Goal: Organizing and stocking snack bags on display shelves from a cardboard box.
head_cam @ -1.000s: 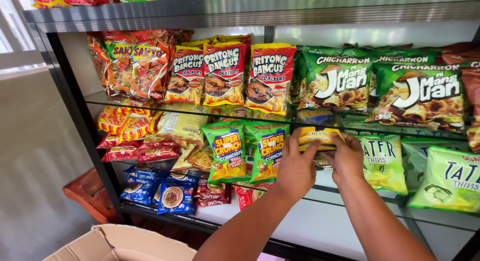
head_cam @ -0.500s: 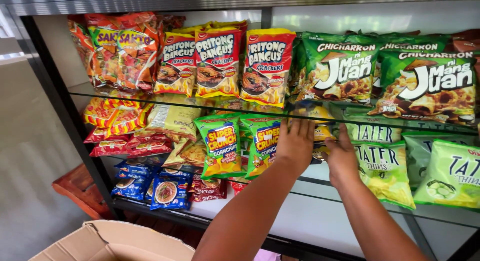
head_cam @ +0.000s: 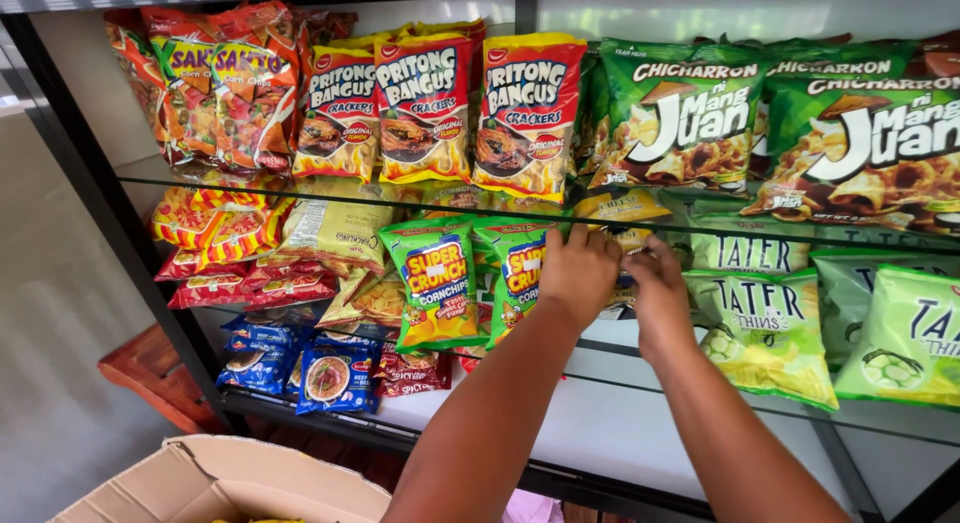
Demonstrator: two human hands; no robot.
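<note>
Landmark: the yellow bag (head_cam: 622, 211), upright on the middle glass shelf (head_cam: 600, 383), under the upper glass shelf (head_cam: 300, 198).
Box: a cardboard box (head_cam: 240, 478) sits nearest, low and well left of the yellow bag.
Left hand: the left hand (head_cam: 578, 273) grips the yellow bag's left side, fingers (head_cam: 585, 241) curled together on it.
Right hand: the right hand (head_cam: 660, 288) holds the bag's right lower side, fingers bent and pinching it.
Neighbours: green corn-chip bags (head_cam: 440, 283) stand just left of the yellow bag; pale green chip bags (head_cam: 770, 328) just right.
Below left: blue packets (head_cam: 300, 368) lie on the bottom shelf.
Above: red-yellow cracker bags (head_cam: 425, 108) and dark green bags (head_cam: 680, 113) stand on the upper shelf.
</note>
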